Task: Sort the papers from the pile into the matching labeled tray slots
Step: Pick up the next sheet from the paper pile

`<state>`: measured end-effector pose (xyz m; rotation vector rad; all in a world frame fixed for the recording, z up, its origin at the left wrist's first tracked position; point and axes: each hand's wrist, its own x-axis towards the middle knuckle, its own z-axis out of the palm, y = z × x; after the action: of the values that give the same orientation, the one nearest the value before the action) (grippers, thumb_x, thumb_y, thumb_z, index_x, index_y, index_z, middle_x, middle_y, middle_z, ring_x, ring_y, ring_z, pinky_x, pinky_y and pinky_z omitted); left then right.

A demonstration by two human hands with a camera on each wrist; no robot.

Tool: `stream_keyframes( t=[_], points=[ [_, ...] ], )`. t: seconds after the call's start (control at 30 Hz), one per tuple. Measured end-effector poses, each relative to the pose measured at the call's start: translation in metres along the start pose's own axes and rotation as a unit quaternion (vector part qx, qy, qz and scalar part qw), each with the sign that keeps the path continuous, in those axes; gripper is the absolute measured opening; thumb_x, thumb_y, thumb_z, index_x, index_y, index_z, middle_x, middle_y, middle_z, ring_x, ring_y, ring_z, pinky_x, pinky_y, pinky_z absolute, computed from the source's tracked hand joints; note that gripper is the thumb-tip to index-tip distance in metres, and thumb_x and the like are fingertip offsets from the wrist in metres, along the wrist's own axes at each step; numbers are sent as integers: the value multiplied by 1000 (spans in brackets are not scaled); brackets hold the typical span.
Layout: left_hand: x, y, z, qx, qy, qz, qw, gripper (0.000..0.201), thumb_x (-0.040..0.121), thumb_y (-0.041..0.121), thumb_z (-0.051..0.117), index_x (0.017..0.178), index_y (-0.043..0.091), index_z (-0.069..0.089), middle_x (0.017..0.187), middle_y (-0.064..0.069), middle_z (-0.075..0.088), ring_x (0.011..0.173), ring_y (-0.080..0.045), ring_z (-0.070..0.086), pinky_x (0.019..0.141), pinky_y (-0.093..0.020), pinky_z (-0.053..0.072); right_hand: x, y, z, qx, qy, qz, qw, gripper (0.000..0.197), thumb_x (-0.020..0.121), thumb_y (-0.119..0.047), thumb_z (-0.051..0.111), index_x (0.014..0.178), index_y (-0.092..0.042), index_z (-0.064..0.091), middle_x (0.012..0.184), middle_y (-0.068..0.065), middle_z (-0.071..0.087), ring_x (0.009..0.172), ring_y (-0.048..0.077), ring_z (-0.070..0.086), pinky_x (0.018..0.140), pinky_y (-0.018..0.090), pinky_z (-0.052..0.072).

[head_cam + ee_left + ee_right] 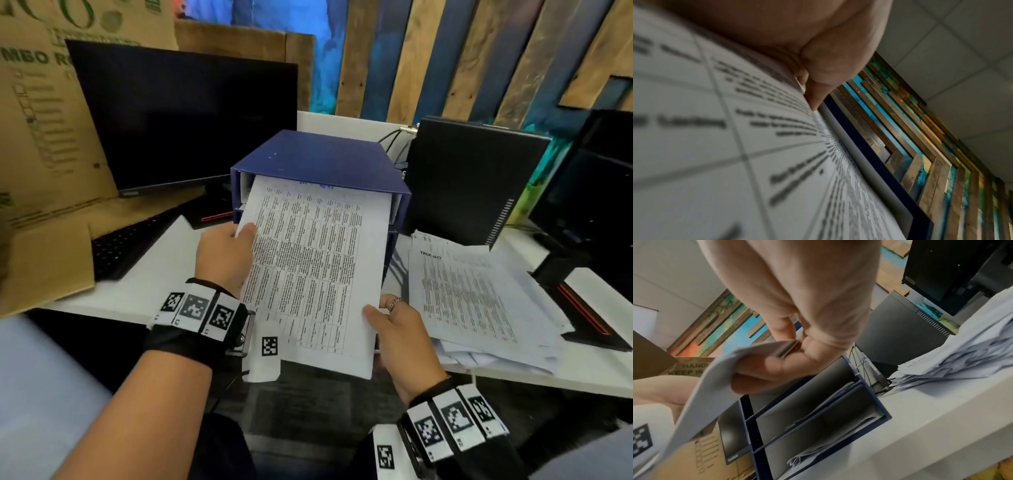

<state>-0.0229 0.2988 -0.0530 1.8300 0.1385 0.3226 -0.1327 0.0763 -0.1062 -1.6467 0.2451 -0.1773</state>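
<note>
The right hand (400, 339) pinches the near corner of the printed sheets (315, 270), the left hand (224, 255) their left edge. Light and limp, they sag; edge grips suit. The far end enters the blue tray's (318, 161) top slot, beside the pile (479, 301).

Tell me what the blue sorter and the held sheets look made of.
Blue sorter: looks like matte laminated board or thin plastic; flat thin walls, dull sheen, can't tell which. Held sheets: plain white printer paper, matte, bending where the left hand and right hand grip them.
</note>
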Motion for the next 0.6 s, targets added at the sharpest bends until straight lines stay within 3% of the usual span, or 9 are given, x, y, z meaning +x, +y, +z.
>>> stream_keyframes(
  t=[0.1,0.2,0.23,0.3,0.37,0.43,0.5,0.53,0.6],
  points=[
    [8,1,-4,-9,3,0,1000,43,95,41,52,89,1,66,83,-15,71,78,-35,70,74,-48,58,4,-6,7,-15,11,-23,1000,16,103,-15,52,98,-17,66,101,3,77,99,24,72,92,51,56],
    [7,5,-6,-40,21,17,999,49,96,41,51,88,-7,58,80,-23,65,65,-31,60,62,-36,45,13,-19,11,-30,39,-62,997,17,104,-14,50,100,-19,66,103,2,75,100,20,71,96,48,54],
    [6,4,-7,-49,18,9,999,50,96,43,50,88,-7,57,77,-21,62,66,-26,56,63,-35,43,19,-26,11,-37,54,-73,995,18,104,-14,49,100,-19,65,103,1,75,100,19,70,96,47,54],
    [0,3,-13,-80,-24,-36,996,44,95,45,51,94,2,63,81,-5,67,75,-20,61,72,-34,46,32,-44,10,-51,82,-90,991,16,104,-16,49,100,-18,64,102,2,73,98,21,70,93,47,55],
    [-10,2,-19,-105,-100,-90,985,28,94,38,52,100,15,68,90,-4,75,79,-23,69,72,-35,53,47,-62,9,-68,115,-102,986,16,102,-17,49,96,-14,64,96,3,71,92,20,69,88,47,57],
    [-19,3,-19,-122,-157,-101,975,22,97,24,49,105,15,67,81,-13,73,58,-21,63,51,-26,48,60,-80,10,-59,148,-114,981,24,99,-14,51,76,-11,57,78,0,63,73,19,61,75,41,55],
    [-19,6,-12,-148,-145,-75,975,23,100,13,45,106,11,66,69,-12,65,47,-14,52,41,-21,39,68,-93,10,-17,169,-114,979,25,95,-15,55,70,-13,53,71,4,53,63,31,53,66,36,47],
    [-18,12,-8,-159,-126,-58,977,23,101,11,44,104,8,66,65,-10,62,46,-12,50,40,-19,38,70,-97,10,10,174,-105,979,23,94,-17,57,72,-12,55,74,4,59,62,35,59,64,35,49],
    [-10,23,-1,-171,-84,-23,981,23,101,8,44,98,4,67,62,-8,61,46,-11,51,40,-19,40,65,-99,11,76,166,-83,980,10,96,-15,60,87,-10,61,81,6,71,57,25,67,52,29,50]
  ],
)
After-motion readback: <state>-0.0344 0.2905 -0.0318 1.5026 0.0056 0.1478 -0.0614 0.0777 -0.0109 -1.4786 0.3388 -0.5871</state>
